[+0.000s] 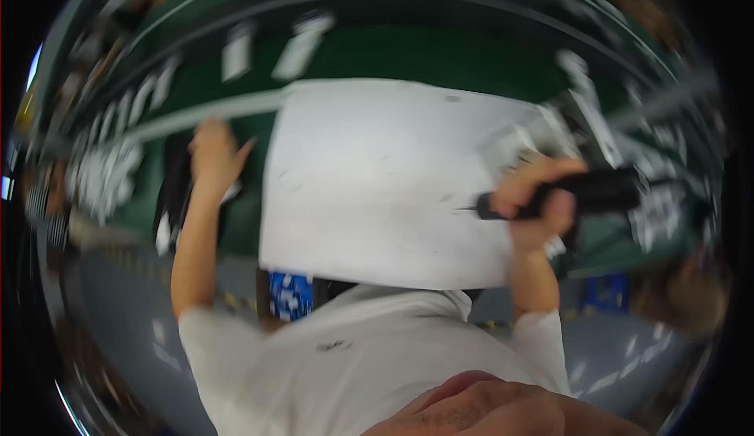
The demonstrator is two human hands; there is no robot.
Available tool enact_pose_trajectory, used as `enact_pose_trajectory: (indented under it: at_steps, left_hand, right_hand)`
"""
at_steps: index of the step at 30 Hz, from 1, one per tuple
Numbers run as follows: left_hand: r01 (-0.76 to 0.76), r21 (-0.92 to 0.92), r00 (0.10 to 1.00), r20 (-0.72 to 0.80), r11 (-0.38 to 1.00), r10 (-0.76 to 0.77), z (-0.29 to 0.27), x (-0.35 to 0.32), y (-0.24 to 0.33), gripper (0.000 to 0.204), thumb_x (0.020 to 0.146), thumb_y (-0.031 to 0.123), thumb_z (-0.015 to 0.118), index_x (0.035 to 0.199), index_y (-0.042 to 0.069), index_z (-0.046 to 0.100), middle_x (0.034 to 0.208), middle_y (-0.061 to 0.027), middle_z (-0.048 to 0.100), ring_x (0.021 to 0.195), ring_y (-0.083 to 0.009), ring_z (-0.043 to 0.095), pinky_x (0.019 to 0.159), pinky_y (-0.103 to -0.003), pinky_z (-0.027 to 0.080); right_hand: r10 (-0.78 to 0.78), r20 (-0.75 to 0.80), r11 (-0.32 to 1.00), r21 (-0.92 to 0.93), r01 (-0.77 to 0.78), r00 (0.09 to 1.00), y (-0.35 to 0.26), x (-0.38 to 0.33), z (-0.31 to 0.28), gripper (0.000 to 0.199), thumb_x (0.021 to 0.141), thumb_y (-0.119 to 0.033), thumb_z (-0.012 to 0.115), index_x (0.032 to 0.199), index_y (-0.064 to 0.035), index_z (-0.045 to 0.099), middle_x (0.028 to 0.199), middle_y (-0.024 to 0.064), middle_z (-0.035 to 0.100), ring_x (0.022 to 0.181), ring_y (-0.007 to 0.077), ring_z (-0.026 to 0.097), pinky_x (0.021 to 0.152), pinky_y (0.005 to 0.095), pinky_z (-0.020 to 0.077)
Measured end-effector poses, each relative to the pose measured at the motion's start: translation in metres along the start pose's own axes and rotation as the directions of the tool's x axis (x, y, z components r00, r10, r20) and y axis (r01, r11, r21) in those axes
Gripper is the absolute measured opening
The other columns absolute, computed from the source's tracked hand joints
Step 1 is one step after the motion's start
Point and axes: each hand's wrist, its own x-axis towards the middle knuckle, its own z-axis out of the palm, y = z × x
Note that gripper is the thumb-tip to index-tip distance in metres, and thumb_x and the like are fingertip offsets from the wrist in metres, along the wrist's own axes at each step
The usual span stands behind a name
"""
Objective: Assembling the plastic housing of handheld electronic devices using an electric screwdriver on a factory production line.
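My right hand (pixel 542 200) is closed around a black electric screwdriver (pixel 601 192). The tool lies sideways over the right part of a white sheet (pixel 377 177), and its thin bit points left. Off the sheet's left side, my left hand (pixel 215 157) is above a dark, bin-like thing (pixel 174 173). Its thumb sticks out to the right, apart from the blurred fingers, and I see nothing held in it. Small white pieces (pixel 163 232) show at the dark thing's near end.
The white sheet lies on a green bench (pixel 369 51). White parts (pixel 110 177) are heaped at the far left, and long white pieces (pixel 302 43) lie behind the sheet. A blurred grey-white object (pixel 542 133) stands near my right hand. Below the bench edge is a blue bin (pixel 290 294).
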Motion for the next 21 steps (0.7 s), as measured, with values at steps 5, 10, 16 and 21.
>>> enact_pose_trajectory:
  at_steps: [5,10,16,21]
  left_hand:
    - [0.144,-0.075,0.989,0.047,0.987,-0.141,0.01,-0.004,-0.016,0.078,0.085,0.045,0.065,0.137,-0.004,0.035,0.127,-0.0244,0.047,0.109,-0.0376,0.054,0.087,-0.045,0.05]
    - [0.447,-0.236,0.889,0.226,0.863,-0.398,0.013,-0.016,-0.006,0.081,0.086,0.036,0.066,0.145,0.005,0.02,0.117,-0.0231,0.051,0.096,-0.0396,0.061,0.076,-0.045,0.053]
    - [0.357,-0.576,0.923,0.336,0.735,-0.185,0.046,0.01,-0.036,0.065,0.089,0.022,0.058,0.142,0.002,0.026,0.117,-0.0247,0.055,0.1,-0.0336,0.062,0.079,-0.041,0.053]
    - [0.39,-0.832,0.919,0.378,-0.394,0.112,-0.082,0.018,0.044,0.049,0.087,0.009,0.054,0.134,0.002,0.041,0.119,-0.015,0.057,0.098,-0.0227,0.06,0.077,-0.03,0.052]
  right_hand:
    - [0.227,-0.143,0.968,-0.078,-0.239,0.963,0.011,-0.017,-0.015,0.024,0.077,-0.012,0.071,0.093,-0.0067,0.053,0.075,0.0026,0.056,0.06,0.0167,0.051,0.059,0.0266,0.0465]
    - [0.016,-0.15,0.977,-0.21,-0.047,0.989,-0.014,-0.005,-0.012,0.014,0.077,-0.004,0.064,0.083,-0.0074,0.053,0.063,0.0004,0.057,0.049,0.0121,0.046,0.05,0.0221,0.0397]
    - [0.149,-0.163,0.964,-0.196,-0.18,0.975,-0.018,-0.009,-0.011,0.021,0.077,-0.014,0.07,0.086,-0.0081,0.052,0.067,0.0005,0.056,0.056,0.013,0.048,0.057,0.0243,0.0412]
    - [0.12,-0.158,0.953,-0.257,-0.158,0.98,-0.006,-0.008,-0.013,0.029,0.077,-0.022,0.073,0.092,-0.0078,0.054,0.074,0.0022,0.056,0.064,0.0152,0.052,0.064,0.0275,0.0442]
